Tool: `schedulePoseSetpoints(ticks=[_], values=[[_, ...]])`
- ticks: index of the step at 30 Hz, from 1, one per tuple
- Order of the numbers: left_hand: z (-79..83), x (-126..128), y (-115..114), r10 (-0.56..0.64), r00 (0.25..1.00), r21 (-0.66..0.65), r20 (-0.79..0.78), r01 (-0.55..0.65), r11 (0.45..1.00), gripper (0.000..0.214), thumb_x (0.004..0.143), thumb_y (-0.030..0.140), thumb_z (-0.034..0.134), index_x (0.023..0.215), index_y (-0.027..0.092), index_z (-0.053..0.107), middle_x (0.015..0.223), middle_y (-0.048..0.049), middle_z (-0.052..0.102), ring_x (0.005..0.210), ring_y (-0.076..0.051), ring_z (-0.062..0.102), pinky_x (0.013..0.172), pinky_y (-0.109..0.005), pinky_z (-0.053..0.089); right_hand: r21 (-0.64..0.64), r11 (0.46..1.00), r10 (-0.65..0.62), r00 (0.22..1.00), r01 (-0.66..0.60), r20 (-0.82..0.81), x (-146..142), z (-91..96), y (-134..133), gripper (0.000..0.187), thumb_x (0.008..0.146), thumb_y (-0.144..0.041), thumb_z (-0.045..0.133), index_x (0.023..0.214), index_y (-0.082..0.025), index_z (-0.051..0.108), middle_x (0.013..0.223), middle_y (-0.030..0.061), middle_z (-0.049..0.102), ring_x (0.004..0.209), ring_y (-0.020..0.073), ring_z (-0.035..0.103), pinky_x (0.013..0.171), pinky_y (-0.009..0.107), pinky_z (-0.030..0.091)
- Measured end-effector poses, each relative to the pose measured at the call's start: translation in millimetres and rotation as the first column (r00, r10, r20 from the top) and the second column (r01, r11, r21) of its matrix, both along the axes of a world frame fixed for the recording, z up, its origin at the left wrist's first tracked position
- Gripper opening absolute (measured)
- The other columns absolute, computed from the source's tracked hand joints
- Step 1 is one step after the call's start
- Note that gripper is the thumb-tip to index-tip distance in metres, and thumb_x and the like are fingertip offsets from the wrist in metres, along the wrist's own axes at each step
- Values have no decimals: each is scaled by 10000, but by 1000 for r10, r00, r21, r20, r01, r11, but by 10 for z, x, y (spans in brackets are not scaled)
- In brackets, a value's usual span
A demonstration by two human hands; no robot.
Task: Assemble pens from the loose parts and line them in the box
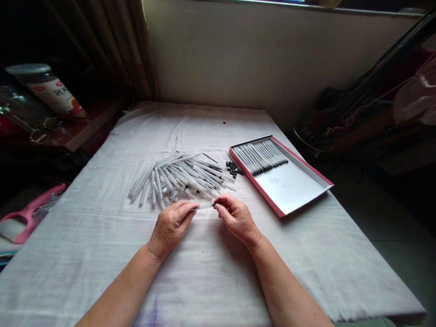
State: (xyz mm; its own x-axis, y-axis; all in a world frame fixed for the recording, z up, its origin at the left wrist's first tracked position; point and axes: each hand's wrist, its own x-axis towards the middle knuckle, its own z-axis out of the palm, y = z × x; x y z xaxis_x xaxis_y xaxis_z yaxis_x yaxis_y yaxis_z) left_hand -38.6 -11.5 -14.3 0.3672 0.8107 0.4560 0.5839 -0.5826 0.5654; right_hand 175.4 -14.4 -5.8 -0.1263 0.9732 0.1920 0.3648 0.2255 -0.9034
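My left hand (175, 221) is closed on a clear pen barrel (205, 206), held level above the cloth. The fingers of my right hand (236, 218) pinch a small black pen part (214, 205) at the barrel's right end; whether it is pushed in, I cannot tell. Just beyond my hands spreads a loose pile of clear pen barrels (184, 175), some with dark refills among them. Several small black pen parts (233, 168) lie at the pile's right side. To the right, a shallow red-edged box lid (299, 190) holds a row of pens (262, 155) with black ends.
A pale cloth (119, 254) covers the table. On a side shelf at left stand a lidded jar (56, 93) and a pair of glasses (42, 129). A pink-handled tape dispenser (32, 213) is by the left edge. A wall (238, 54) closes off the far side.
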Motion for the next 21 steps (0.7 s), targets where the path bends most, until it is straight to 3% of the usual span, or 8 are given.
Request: schedulePoseSetpoints(ticks=[4, 9, 15, 21], values=[[-12, 0, -1, -15, 1000, -9, 4, 15, 1000, 212, 926, 220, 533, 1079, 214, 680, 995, -65, 720, 920, -168, 681, 831, -275, 542, 25, 1000, -21, 996, 19, 91, 11, 13, 4, 257, 901, -357, 507, 731, -199, 619, 667, 17, 635, 616, 140, 580, 616, 246, 452], [-9, 6, 3, 1, 1000, -19, 9, 0, 1000, 206, 924, 223, 539, 1078, 215, 677, 999, -66, 722, 919, -172, 683, 820, -279, 547, 5, 1000, 3, 999, -3, 47, 22, 22, 5, 177, 856, -311, 572, 962, -196, 653, 812, 32, 697, 635, 132, 608, 577, 225, 460], [7, 15, 2, -3, 1000, -19, 22, 3, 1000, 204, 913, 218, 548, 1062, 218, 687, 972, -61, 727, 902, -172, 689, 814, -277, 553, 38, 999, -10, 993, 6, 114, 18, 1, 10, 227, 894, -342, 524, 772, -204, 657, 698, 26, 679, 629, 143, 599, 620, 246, 464], [-2, 15, 8, -8, 1000, -15, 20, 8, 1000, 201, 912, 209, 549, 1066, 214, 679, 970, -57, 725, 900, -167, 688, 817, -275, 550, -10, 1000, 19, 1000, -19, 18, 16, 12, 2, 172, 849, -298, 570, 963, -202, 657, 814, 29, 701, 646, 133, 613, 621, 236, 486]])
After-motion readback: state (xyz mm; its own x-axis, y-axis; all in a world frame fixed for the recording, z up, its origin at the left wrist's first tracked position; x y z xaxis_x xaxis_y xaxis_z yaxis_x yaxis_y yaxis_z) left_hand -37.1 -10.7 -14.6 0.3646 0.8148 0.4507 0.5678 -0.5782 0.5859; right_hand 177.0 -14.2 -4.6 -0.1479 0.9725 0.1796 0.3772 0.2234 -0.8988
